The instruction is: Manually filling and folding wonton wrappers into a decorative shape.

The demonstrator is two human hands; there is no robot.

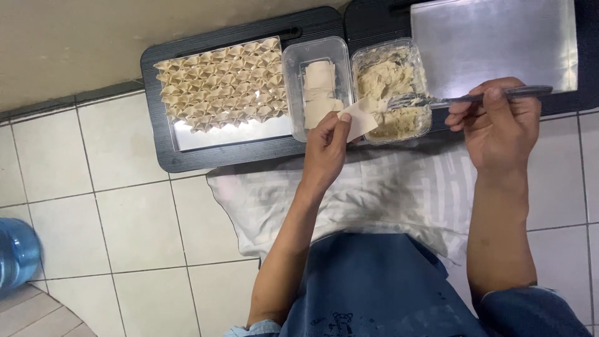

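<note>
Head view, looking straight down. Left hand [326,145] raised over the trays, thumb and fingers [344,117] pinched on one square wrapper [360,120], held just at the near edge of the filling tub [392,90]. Right hand [499,122] closed around the handle of a fork [462,98], tines down in the pale filling. Between tub and dumplings, a second clear tub [316,84] with a small stack of wrappers. Further left, a black tray [163,143] carrying rows of folded dumplings [221,84], filling most of its metal sheet, with a bare strip along the near edge. To the right, another metal sheet [493,40], bare, on its own black tray. All set on a tiled floor [125,212], a striped white cloth [387,193] spread over the lap.

Step in hand, by the look of it: loading the fork with filling for the wrapper already picked up. Next move would call for a small, steady portion, set in the wrapper's middle, the sheet kept flat and unpinched at the centre.

Hard to make out: how much filling sits on the tines. Cut off: a blue water bottle [17,253] at the left edge, the right tray's far side. Wrapper count in the stack, not readable.
</note>
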